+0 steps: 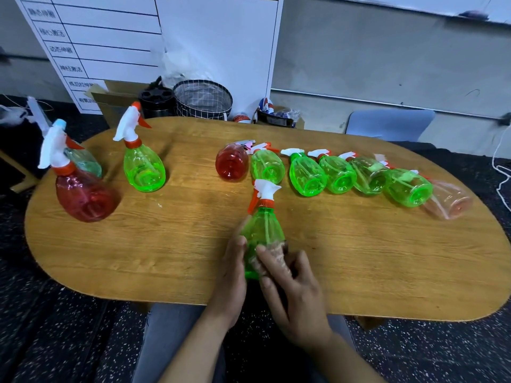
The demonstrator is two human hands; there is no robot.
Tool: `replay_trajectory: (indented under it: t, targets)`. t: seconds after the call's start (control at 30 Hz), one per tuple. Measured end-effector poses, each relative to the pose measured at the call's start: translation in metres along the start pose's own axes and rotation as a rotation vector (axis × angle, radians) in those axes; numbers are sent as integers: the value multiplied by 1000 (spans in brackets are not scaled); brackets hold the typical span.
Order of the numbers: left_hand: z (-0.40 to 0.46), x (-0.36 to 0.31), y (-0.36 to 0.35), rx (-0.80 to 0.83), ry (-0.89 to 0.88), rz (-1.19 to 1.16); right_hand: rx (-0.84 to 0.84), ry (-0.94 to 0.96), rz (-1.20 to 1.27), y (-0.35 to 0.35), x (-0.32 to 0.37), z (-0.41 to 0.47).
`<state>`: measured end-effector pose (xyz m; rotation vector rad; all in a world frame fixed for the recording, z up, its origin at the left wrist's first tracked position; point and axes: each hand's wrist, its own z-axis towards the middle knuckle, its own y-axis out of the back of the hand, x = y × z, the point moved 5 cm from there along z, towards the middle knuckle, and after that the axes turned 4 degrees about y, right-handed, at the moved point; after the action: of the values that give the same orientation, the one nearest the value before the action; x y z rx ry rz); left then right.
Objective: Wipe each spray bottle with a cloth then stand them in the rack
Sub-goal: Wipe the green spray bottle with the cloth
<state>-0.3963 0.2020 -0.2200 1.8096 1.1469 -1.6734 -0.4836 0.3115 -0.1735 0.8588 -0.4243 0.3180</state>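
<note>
Near the desk's (166, 258) left end, a red bottle (83, 196), a clear bottle (84, 161) behind it and a green bottle (143, 167) stand upright. At the near edge's middle, the left hand (231, 275) grips the held green bottle (262, 236) by its side, while the right hand (290, 288) pinches a small, blurred cloth (273, 255) against the base. Along the far edge toward the right end, a row of bottles (340, 175) lies on its side. No rack is identifiable. Risk: the smooth bottle may slip or swing into the row, rolling those bottles off the desk.
</note>
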Motion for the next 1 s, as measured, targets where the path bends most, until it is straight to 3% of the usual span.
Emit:
replay_trajectory:
  t: [0.1, 0.3, 0.53, 0.6, 0.67, 0.77, 0.8, 1.0]
  targets:
    - [-2, -6, -1, -34, -41, 55, 38, 122, -114, 6, -7, 5]
    - [-5, -14, -10, 45, -99, 59, -45, -183, -26, 17, -31, 66]
    - [-3, -5, -5, -38, -101, 67, 97, 303, -133, 18, -8, 33]
    - [-3, -5, -8, -31, -82, 52, 106, 359, -155, 24, -12, 35]
    - [-3, -5, -10, -5, -72, 43, 66, 223, -91, 30, -19, 49]
    - [-5, -6, -13, 17, -77, 60, -71, -131, 8, 30, -31, 68]
    - [-4, -4, -12, 6, -71, 51, -84, -151, -8, 26, -28, 66]
    - [0, -1, -4, -12, 53, -67, 69, 280, -152, 10, 9, 14]
